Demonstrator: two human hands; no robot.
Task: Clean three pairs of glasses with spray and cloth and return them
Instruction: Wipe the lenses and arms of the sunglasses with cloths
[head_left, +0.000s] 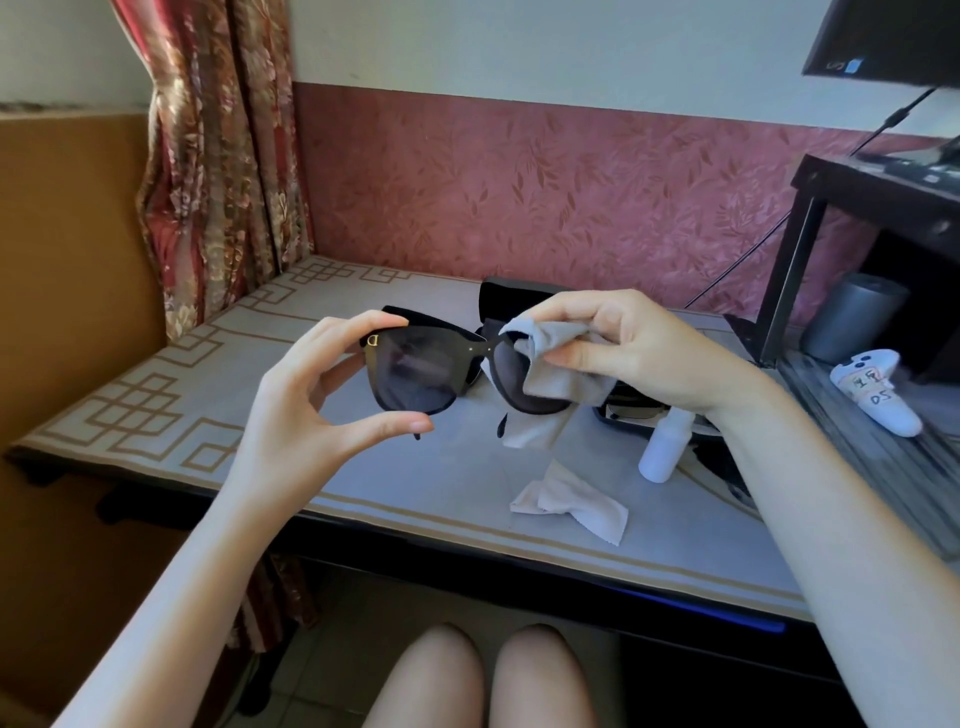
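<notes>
Head camera, reading from the left: I see the left hand (306, 410) raised over the table (208, 415), spread in a wide C. Its index fingertip (384, 319) rests on the top corner of the sunglasses (415, 371) and its thumb (395, 427) props the bottom rim of the same dark lens, so the frame is pinched top to bottom. The other fingers curl loosely behind, and I cannot tell whether they touch the frame. The sunglasses hang in the air between both hands, lenses facing me, in front of a black case (514, 296). On the other lens I see the grey cloth (556, 364), bunched and pressed against the glass by the right hand (639, 348), whose thumb and curled fingers pinch the fabric. Below on the table lies a second cloth (571, 504), crumpled. Just right of it stands the white spray bottle (665, 447), upright, with another pair of glasses (634, 410) partly hidden under my right wrist.
</notes>
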